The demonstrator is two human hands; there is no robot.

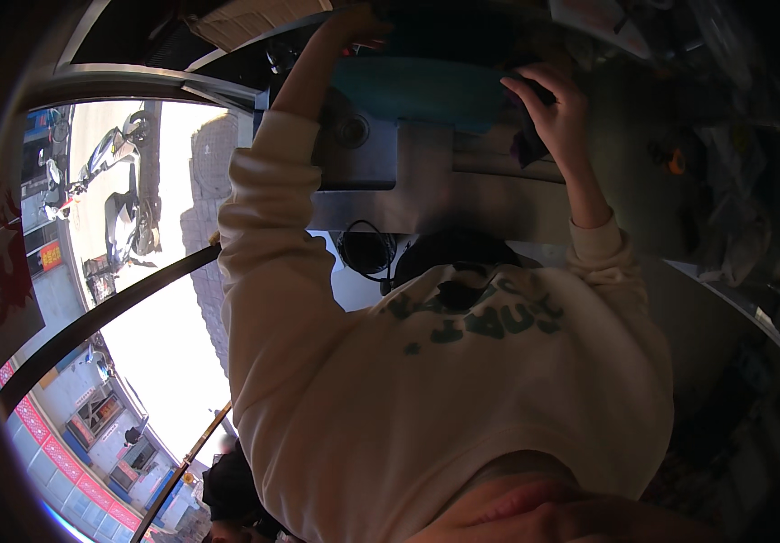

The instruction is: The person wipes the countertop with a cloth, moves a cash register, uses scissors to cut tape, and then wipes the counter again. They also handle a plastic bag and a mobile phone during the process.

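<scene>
My left hand (pixel 361 28) reaches to the upper edge of the view, beside a dark teal panel or sheet (pixel 424 88); shadow hides most of its fingers and whether they hold anything. At the right end of this teal thing is my right hand (pixel 556 108), with thumb and fingers curved. A dark purple cloth-like thing (pixel 528 146) lies along the palm side of my right hand, and the shade hides whether the fingers grip it. Below the teal thing are a metal worktop (pixel 424 159) and a dark square unit with a round fitting (pixel 352 130).
A cardboard piece (pixel 254 24) lies at the upper left by a metal frame. A black round object with a looped cable (pixel 367 250) is near my waist. Clear plastic bags (pixel 743 237) and an orange item (pixel 675 161) are at the right. Outside are parked scooters (pixel 115 153) and a person (pixel 230 489).
</scene>
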